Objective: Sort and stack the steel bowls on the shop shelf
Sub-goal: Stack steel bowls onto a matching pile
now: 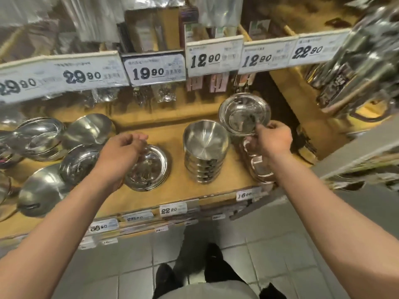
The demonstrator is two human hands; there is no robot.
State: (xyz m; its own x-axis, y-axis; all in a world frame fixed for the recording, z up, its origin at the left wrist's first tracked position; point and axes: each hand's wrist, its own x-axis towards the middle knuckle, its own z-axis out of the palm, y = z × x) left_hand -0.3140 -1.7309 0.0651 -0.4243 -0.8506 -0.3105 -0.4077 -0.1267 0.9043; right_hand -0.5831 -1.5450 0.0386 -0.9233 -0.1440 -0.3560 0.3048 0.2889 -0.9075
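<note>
While my right hand (pixel 272 139) pinches a shallow steel bowl (pixel 245 114) by its near rim, the bowl is lifted clear of the shelf (pixel 170 190) and tilted so that its inside faces me. It hangs above the shelf's right end, over a low pile of dishes (pixel 260 167) that my wrist partly hides, so I cannot tell how many lie there.

My left hand (pixel 121 152) holds nothing; its fingers are loosely curled, and it hovers over the far left rim of a wide shallow plate stack (pixel 149 168) near the shelf's front edge. Whether the fingertips touch that rim I cannot tell.

Between the plate stack and the dishes stands a tall stack of deep bowls (pixel 205 152), nested upright, open side up, just beside the lifted bowl's near left.

Toward the shelf's left end lie larger bowls: one leaning on its side (pixel 81 160) just left of my left wrist, a domed one (pixel 88 130) behind it, a group with rims showing (pixel 38 137) at the far left, and an overturned one (pixel 41 190) at the front left corner.

Price tags run along the shelf's front edge, one reading 22.90 (pixel 172 210). Above, a second row of tags (pixel 155 70) hangs from the upper shelf, with packaged goods blurred behind. Grey floor tiles (pixel 269 266) lie below.
</note>
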